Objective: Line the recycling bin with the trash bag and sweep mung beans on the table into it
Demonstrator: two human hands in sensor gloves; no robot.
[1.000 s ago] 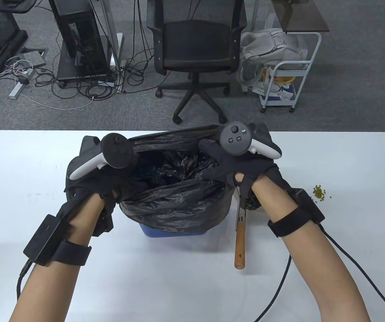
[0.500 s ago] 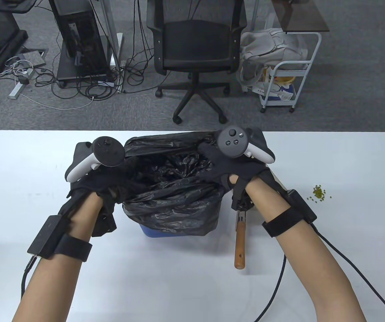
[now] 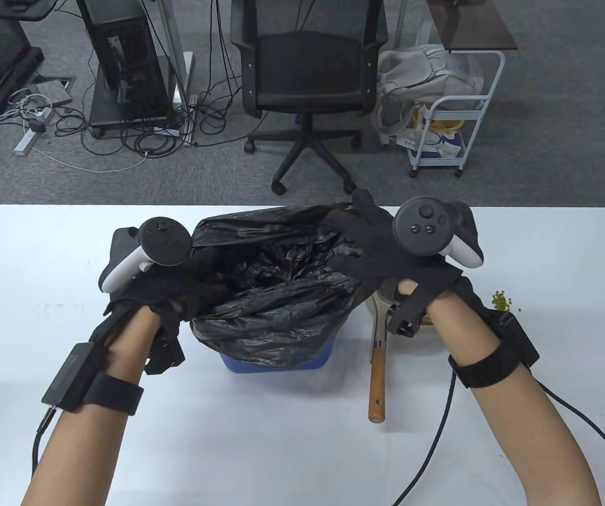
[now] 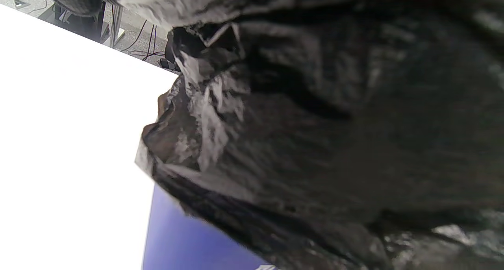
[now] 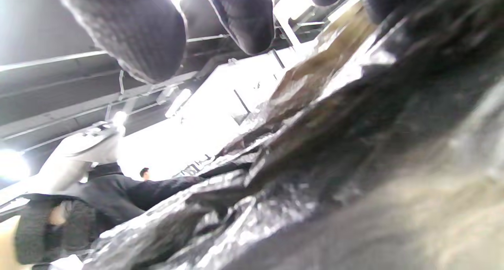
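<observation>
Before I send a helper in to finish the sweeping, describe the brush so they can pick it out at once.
On the white table stands the blue bin draped in a black trash bag. Just right of the bin lies the brush, its handle pointing toward the person and its head hidden under the right hand. It is the only wooden, orange-brown thing on the table.

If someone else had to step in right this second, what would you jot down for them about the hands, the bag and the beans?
Left hand: grips the trash bag at the bin's left rim.
Right hand: fingers straight, above the bag's right edge; contact unclear.
Recycling bin: blue, mid-table, bag draped over its rim, mouth open.
Brush: lies right of the bin, untouched.
Mung beans: small pile further right on the table.
Done: the bag is in the bin. Left: tidy the rim, sweep the beans in.
</observation>
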